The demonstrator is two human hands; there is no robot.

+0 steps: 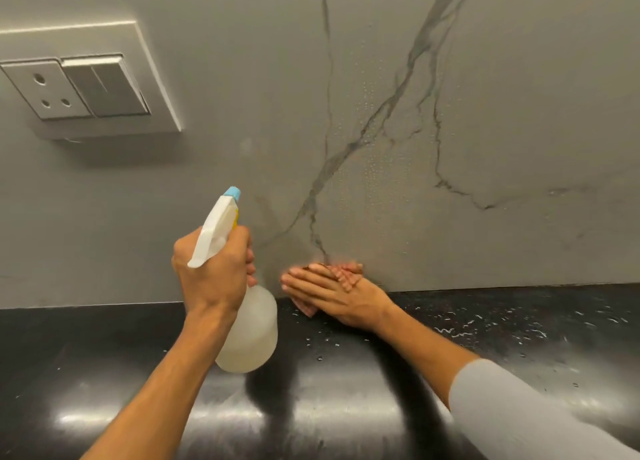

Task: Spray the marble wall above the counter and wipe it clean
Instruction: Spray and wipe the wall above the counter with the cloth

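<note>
Gripping the neck of the spray bottle (247, 331), the left hand (211, 272) is seen raised above the black counter (104, 362), fingers wrapped tight around the trigger, blue nozzle tip aimed up at the marble wall (502, 113). Fine droplets are scattered across the grey veining to the right of the nozzle. Low down, where wall meets counter, the right hand (341, 295) is pressed flat and spread against the marble, and a small pinkish cloth (306, 310) is pinned under the palm, only its lower edge showing. The fingertips are blurred. Water beads are dotted over the counter by the grey sleeve (519, 411). A socket plate (79, 89) is mounted upper left, well apart from the wet patch.
</note>
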